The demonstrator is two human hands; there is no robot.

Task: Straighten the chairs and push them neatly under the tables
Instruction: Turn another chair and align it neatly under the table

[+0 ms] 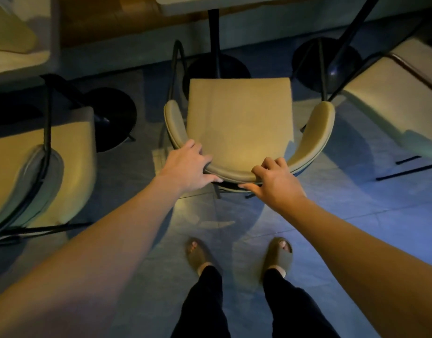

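Item: centre chair [239, 123], tan padded seat, curved padded backrest wrapping from one side round the near edge to the other, dark metal frame. It stands upright on the tiled floor [344, 215], seat facing the counter [185, 2] whose pale top edge shows beyond the chair; the front of the seat lies just short of that counter's black pedestal post [213, 42] and round base, with the seat itself fully in view and not under the top. Left hand [188, 169]: grip closed over the near-left bend of the chair's backrest, fingers curled onto the top rim, thumb below the rim. Right hand [276, 179]: grip pinching the near-right stretch of the same backrest, fingers hooked over the top, thumb stretched along the underside. The backrest thus sits between both grips and the seat lies beyond them, away from the person. Left of the centre chair: a second chair [39, 167] of like make, turned at an angle. Right of the centre chair: a third chair [393, 101], also angled. Nearer than the centre chair: two feet in grey slippers [278, 254], dark trousers above.
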